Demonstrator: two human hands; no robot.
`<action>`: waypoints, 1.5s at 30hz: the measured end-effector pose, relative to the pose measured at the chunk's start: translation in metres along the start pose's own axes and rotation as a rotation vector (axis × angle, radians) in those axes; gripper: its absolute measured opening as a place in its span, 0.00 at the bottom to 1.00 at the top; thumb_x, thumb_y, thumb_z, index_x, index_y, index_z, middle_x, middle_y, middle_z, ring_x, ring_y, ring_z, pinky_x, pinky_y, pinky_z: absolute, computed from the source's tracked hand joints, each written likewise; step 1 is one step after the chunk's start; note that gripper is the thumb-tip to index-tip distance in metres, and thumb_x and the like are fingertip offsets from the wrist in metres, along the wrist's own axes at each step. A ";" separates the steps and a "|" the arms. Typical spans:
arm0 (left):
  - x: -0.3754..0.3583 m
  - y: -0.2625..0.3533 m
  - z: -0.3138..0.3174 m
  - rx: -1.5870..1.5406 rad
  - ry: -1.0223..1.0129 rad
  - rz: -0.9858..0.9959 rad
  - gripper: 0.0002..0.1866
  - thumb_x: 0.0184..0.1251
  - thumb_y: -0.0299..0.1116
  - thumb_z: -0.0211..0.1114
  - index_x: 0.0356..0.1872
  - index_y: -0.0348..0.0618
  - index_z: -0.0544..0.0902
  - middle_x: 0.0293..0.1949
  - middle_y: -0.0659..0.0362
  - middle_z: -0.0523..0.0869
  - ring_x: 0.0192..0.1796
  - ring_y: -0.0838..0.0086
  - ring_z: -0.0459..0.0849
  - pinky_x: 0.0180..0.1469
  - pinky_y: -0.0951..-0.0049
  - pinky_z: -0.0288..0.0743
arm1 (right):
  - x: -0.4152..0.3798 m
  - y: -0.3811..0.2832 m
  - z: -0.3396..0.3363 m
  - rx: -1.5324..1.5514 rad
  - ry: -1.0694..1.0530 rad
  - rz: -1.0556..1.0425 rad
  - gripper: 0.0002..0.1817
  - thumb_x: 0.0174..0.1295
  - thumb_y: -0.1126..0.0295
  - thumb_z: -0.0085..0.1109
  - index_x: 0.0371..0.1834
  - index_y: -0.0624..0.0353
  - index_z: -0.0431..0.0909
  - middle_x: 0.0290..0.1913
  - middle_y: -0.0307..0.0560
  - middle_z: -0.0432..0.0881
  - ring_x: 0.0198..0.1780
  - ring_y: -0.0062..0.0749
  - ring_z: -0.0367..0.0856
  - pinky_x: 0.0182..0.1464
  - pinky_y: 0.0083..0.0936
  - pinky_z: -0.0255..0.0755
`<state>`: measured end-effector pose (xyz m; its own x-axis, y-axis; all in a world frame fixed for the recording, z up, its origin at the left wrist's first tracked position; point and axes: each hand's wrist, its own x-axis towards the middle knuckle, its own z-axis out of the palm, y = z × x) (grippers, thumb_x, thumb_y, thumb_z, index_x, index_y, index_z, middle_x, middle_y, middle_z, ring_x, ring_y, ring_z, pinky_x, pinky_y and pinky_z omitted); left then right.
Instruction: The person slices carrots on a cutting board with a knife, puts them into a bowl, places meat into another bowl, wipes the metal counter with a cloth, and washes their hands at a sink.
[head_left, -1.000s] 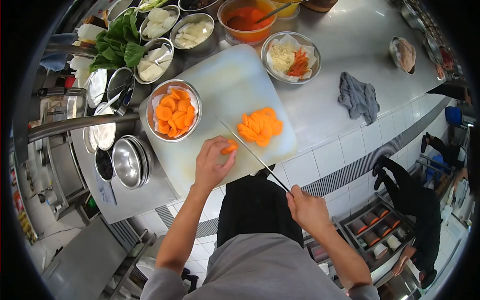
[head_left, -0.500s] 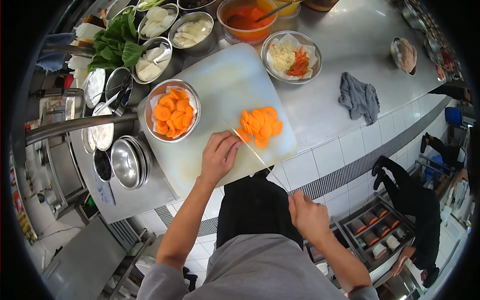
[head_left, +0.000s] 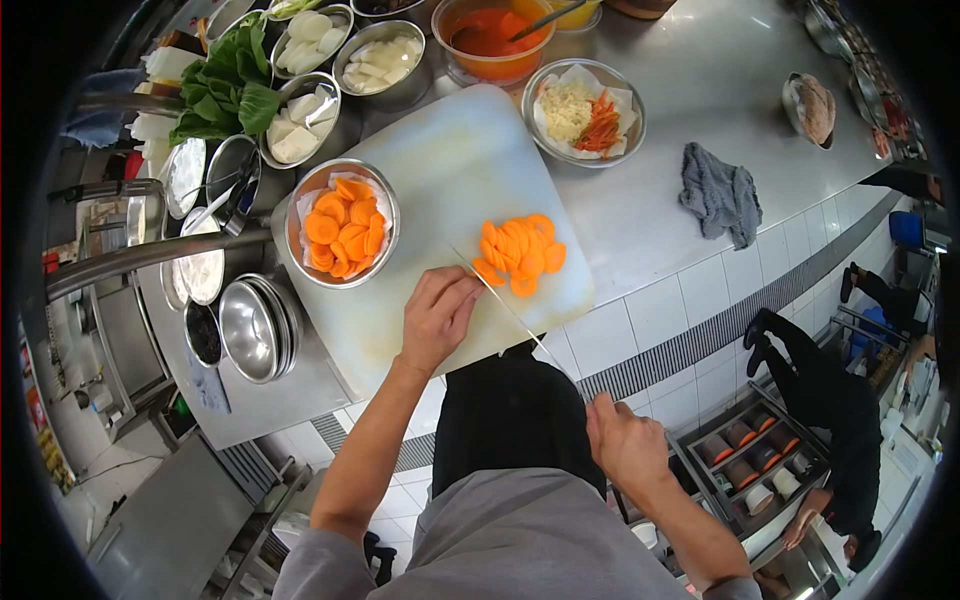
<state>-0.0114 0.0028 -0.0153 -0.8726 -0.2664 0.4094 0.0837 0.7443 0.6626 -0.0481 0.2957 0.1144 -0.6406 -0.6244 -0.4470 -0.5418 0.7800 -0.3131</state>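
Observation:
My left hand rests on the white cutting board, fingers curled over the last bit of carrot, which is mostly hidden. My right hand grips the handle of a long knife; its blade lies against my left fingertips. A pile of orange carrot slices sits just right of the blade. A steel bowl of carrot slices stands at the board's left edge.
Steel bowls of white vegetable pieces, leafy greens, an orange sauce tub and a bowl of shredded garnish ring the board. Stacked empty bowls sit left. A grey cloth lies right. Another person stands below right.
The carrot end, visible in my left fingers a second ago, is now covered by them. The knife has come down against my fingertips, and new slices lie beside the pile.

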 end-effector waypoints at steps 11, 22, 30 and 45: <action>-0.002 -0.006 0.000 -0.033 -0.012 0.012 0.14 0.57 0.17 0.76 0.44 0.41 0.87 0.46 0.55 0.86 0.46 0.57 0.86 0.46 0.62 0.83 | 0.031 -0.001 0.024 0.002 -0.001 -0.038 0.10 0.77 0.65 0.56 0.38 0.56 0.70 0.21 0.51 0.81 0.19 0.50 0.84 0.23 0.42 0.80; -0.005 -0.002 0.000 -0.011 0.014 -0.001 0.14 0.59 0.18 0.75 0.46 0.40 0.86 0.46 0.53 0.85 0.45 0.56 0.86 0.46 0.62 0.82 | 0.048 0.015 0.033 0.213 0.024 -0.071 0.13 0.79 0.60 0.54 0.40 0.57 0.71 0.22 0.52 0.82 0.23 0.57 0.85 0.26 0.45 0.80; -0.001 -0.001 -0.002 -0.009 -0.024 -0.007 0.15 0.59 0.17 0.75 0.46 0.41 0.86 0.45 0.54 0.85 0.44 0.57 0.84 0.45 0.61 0.81 | 0.017 0.003 0.006 0.024 0.023 -0.041 0.11 0.78 0.62 0.56 0.39 0.56 0.72 0.24 0.51 0.82 0.21 0.53 0.85 0.24 0.45 0.80; -0.001 -0.003 -0.003 -0.001 -0.026 0.002 0.15 0.58 0.17 0.74 0.47 0.41 0.85 0.45 0.54 0.85 0.45 0.57 0.84 0.45 0.62 0.81 | 0.011 0.005 -0.002 0.006 -0.037 -0.025 0.11 0.77 0.62 0.57 0.40 0.56 0.72 0.25 0.51 0.83 0.23 0.54 0.86 0.26 0.45 0.81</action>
<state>-0.0091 -0.0006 -0.0157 -0.8844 -0.2491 0.3946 0.0858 0.7444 0.6622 -0.0588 0.2927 0.1095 -0.6061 -0.6421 -0.4694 -0.5543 0.7642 -0.3296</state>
